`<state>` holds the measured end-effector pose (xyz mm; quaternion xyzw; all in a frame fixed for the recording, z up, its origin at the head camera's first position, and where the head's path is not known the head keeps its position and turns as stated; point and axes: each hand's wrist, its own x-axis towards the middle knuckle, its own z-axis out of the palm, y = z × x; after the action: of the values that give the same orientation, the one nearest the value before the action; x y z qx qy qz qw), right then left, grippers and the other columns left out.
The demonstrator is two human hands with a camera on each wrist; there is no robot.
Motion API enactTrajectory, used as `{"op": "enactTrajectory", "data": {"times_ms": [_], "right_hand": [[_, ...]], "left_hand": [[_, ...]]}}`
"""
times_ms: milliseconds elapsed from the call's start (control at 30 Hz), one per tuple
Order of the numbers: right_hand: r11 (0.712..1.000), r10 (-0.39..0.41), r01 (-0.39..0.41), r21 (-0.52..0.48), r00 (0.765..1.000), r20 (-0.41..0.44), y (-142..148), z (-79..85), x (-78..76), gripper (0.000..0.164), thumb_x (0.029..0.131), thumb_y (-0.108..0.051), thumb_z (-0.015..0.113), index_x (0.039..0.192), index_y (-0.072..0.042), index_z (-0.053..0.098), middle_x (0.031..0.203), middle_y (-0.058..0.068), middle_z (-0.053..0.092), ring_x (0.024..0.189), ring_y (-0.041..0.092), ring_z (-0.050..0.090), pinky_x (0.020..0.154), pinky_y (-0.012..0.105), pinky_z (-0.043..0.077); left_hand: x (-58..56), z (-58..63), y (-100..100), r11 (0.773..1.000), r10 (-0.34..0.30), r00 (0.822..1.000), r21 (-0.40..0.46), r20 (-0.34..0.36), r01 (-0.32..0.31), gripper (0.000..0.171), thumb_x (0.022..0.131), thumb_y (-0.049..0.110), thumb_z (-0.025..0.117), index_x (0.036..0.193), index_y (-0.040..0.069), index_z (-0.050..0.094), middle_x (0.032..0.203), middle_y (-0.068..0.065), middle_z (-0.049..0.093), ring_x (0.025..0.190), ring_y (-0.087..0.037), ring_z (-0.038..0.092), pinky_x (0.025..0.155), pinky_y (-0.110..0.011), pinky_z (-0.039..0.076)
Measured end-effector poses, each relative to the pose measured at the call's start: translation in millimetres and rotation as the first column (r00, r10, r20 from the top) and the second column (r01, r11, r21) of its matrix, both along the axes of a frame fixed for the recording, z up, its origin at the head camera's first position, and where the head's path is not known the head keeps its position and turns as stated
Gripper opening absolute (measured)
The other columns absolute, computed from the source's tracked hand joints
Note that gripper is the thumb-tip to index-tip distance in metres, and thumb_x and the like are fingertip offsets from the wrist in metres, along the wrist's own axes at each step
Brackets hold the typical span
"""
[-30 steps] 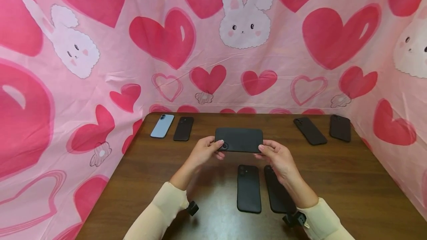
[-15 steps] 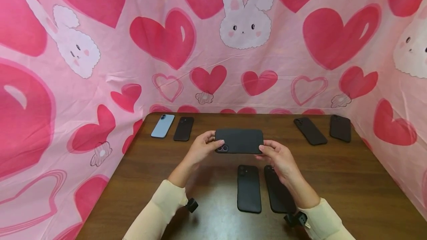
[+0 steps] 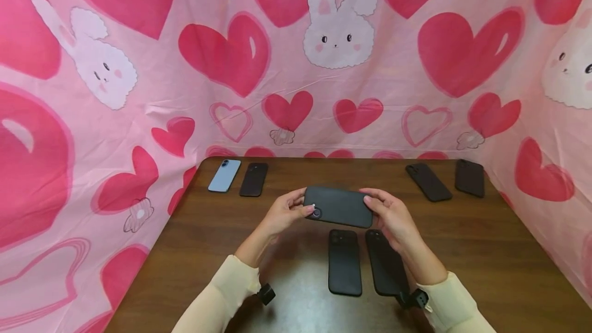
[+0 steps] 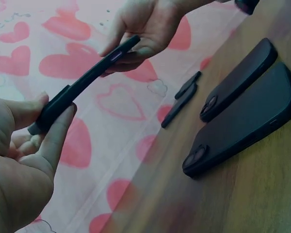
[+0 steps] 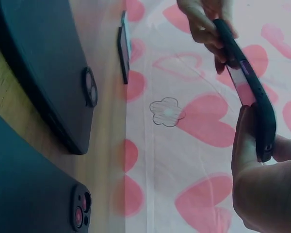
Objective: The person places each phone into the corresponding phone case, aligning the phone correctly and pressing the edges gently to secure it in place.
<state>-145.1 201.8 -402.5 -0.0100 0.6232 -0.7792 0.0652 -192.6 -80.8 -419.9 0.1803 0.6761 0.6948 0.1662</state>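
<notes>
A smartphone in a black case (image 3: 339, 205) is held sideways above the table, its back with the camera lenses facing up toward the head view. My left hand (image 3: 284, 215) pinches the camera end, thumb on the back beside the lenses. The other end is gripped by my right hand (image 3: 392, 217), its thumb near the upper corner. In the right wrist view part of a glossy screen shows on the underside. Below the hands, a black phone (image 3: 345, 263) lies on the table, and beside it another black phone (image 3: 385, 266) is partly hidden by my right wrist.
At the table's (image 3: 296, 302) far left lie a light blue phone (image 3: 224, 176) and a dark phone (image 3: 254, 179). Toward the far right are a black phone (image 3: 428, 182) and another dark phone (image 3: 469, 178). A pink heart-patterned cloth (image 3: 287, 76) hangs behind the table.
The held phone has shifted slightly right and lower, and its right end now tilts down. My right thumb has moved to the upper right corner.
</notes>
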Motion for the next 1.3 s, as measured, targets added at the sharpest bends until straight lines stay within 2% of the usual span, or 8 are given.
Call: {"op": "enactTrajectory", "data": {"times_ms": [167,333,500,633,800,933,1200,1300], "right_hand": [[0.999,0.025,-0.024,-0.026,1.000,0.018,2.7,-2.0,-1.2,0.027,0.103,-0.012,0.060,0.127,0.000,0.062,0.099,-0.001,0.076,0.088,0.013,0.074,0.076,0.032,0.061],[0.999,0.040,-0.040,0.007,0.999,0.020,2.9,-6.3,-0.9,0.024,0.103,-0.007,0.058,0.122,0.006,0.063,0.094,-0.001,0.076,0.085,0.012,0.074,0.076,0.031,0.061],[0.999,0.034,-0.034,0.032,0.999,0.015,-2.1,-10.6,1.9,0.022,0.102,-0.006,0.057,0.120,0.006,0.062,0.092,-0.002,0.076,0.084,0.011,0.074,0.075,0.029,0.060],[0.984,0.148,-0.151,0.091,0.988,0.038,-2.4,-11.3,2.6,0.020,0.101,-0.006,0.059,0.116,0.007,0.060,0.091,-0.001,0.074,0.082,0.011,0.072,0.076,0.029,0.059],[0.897,0.338,-0.346,0.275,0.938,0.076,0.1,-9.7,1.8,0.036,0.101,-0.016,0.061,0.124,0.012,0.057,0.098,0.004,0.072,0.089,0.016,0.070,0.083,0.034,0.058],[0.848,0.386,-0.387,0.363,0.919,0.077,-6.2,-8.7,2.3,0.044,0.101,-0.025,0.063,0.130,0.009,0.059,0.104,0.008,0.071,0.093,0.021,0.069,0.085,0.037,0.055],[0.836,0.445,-0.449,0.314,0.891,0.089,-25.0,-11.6,5.2,0.036,0.102,-0.020,0.060,0.123,0.008,0.060,0.093,0.010,0.072,0.081,0.023,0.072,0.072,0.036,0.060],[0.840,0.458,-0.463,0.284,0.885,0.088,-27.8,-13.0,6.7,0.033,0.103,-0.017,0.059,0.122,0.010,0.057,0.094,0.011,0.074,0.081,0.023,0.074,0.072,0.039,0.061]], "left_hand": [[1.1,-3.3,0.1,1.000,-0.020,1.000,0.024,-0.019,0.021,0.060,0.096,0.010,0.069,0.150,-0.002,0.044,0.138,-0.026,0.059,0.100,-0.015,0.071,0.095,-0.036,0.055],[-0.1,-0.5,-1.3,0.997,-0.012,1.000,-0.082,-0.008,0.011,0.055,0.098,0.013,0.068,0.147,-0.001,0.048,0.131,-0.021,0.064,0.102,-0.016,0.070,0.096,-0.038,0.055],[-3.1,8.1,1.3,0.982,0.072,0.997,-0.174,0.015,-0.069,0.041,0.099,0.021,0.067,0.132,-0.001,0.059,0.104,-0.010,0.073,0.086,-0.011,0.068,0.086,-0.032,0.055],[-4.5,9.7,0.6,0.966,0.124,0.992,-0.225,-0.027,-0.126,0.034,0.099,0.019,0.067,0.123,-0.004,0.064,0.090,-0.006,0.072,0.077,-0.010,0.067,0.075,-0.025,0.055],[-4.8,6.0,-3.9,0.965,0.051,0.998,-0.255,-0.045,-0.061,0.032,0.099,0.015,0.065,0.124,-0.006,0.064,0.093,-0.012,0.074,0.076,-0.011,0.069,0.073,-0.025,0.056],[-5.1,6.1,-3.6,0.962,-0.029,0.998,-0.271,-0.050,0.014,0.033,0.100,0.017,0.064,0.126,-0.005,0.065,0.093,-0.010,0.073,0.077,-0.012,0.067,0.075,-0.026,0.056],[-5.0,6.8,1.3,0.936,-0.142,0.980,-0.342,-0.141,0.086,0.036,0.102,0.019,0.061,0.129,-0.003,0.066,0.094,-0.011,0.073,0.074,-0.012,0.064,0.073,-0.026,0.055],[-3.8,6.3,3.0,0.952,-0.115,0.990,-0.292,-0.077,0.088,0.038,0.102,0.025,0.062,0.130,0.001,0.066,0.099,-0.012,0.073,0.076,-0.013,0.066,0.075,-0.028,0.057]]}}
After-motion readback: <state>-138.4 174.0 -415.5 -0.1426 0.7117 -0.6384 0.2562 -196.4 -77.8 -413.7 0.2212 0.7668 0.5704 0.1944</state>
